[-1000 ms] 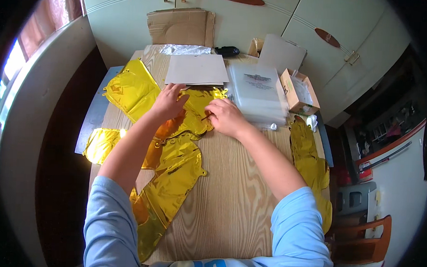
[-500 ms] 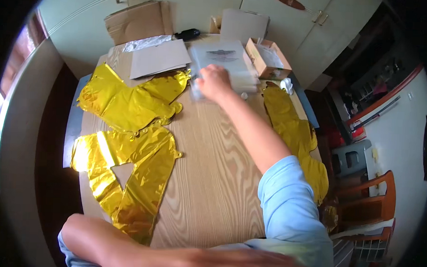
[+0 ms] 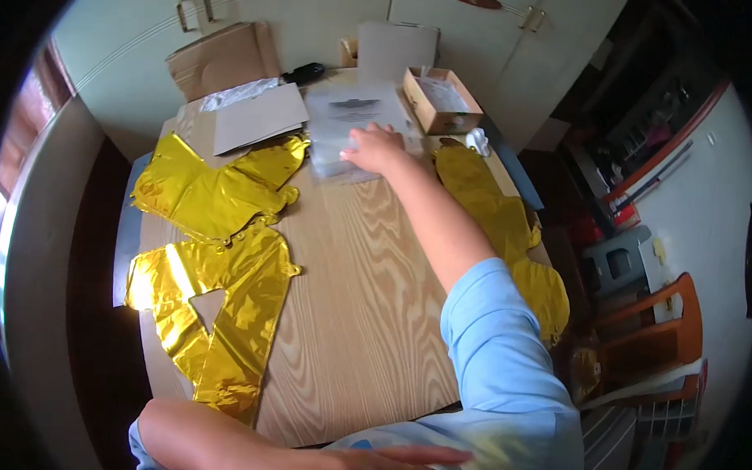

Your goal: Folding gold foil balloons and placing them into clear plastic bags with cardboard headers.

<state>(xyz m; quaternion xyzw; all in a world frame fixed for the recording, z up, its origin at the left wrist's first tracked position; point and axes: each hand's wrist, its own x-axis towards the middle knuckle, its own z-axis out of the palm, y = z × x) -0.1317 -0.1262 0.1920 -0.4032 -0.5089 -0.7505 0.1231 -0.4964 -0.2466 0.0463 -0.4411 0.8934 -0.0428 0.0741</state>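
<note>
Toward the far side of the table, my right hand (image 3: 377, 149) rests on a stack of clear plastic bags (image 3: 333, 161) with dark print. Its fingers are apart, the thumb to the left, and nothing shows gripped in them. My left hand (image 3: 384, 467) lies low in front of my body at the lower edge, partly cut off, fingers stretched out and holding nothing. On the left lie two flat gold foil balloons: an angular one (image 3: 203, 200) farther off, and one with a triangular hole (image 3: 249, 313) nearer. Another gold foil balloon (image 3: 493, 214) lies along the right edge.
Grey cardboard sheets (image 3: 260, 119) lie left of the bags, with opened brown cardboard (image 3: 225, 60) behind. A small open box (image 3: 443, 105) and a crumpled white piece (image 3: 477, 141) sit at the back right. A wooden chair (image 3: 679, 328) stands right of the wood-grain table (image 3: 365, 317).
My right hand has shifted slightly nearer on the bags, its fingers spreading. My left hand has drawn back toward the lower edge and left. The whole view has shifted a little.
</note>
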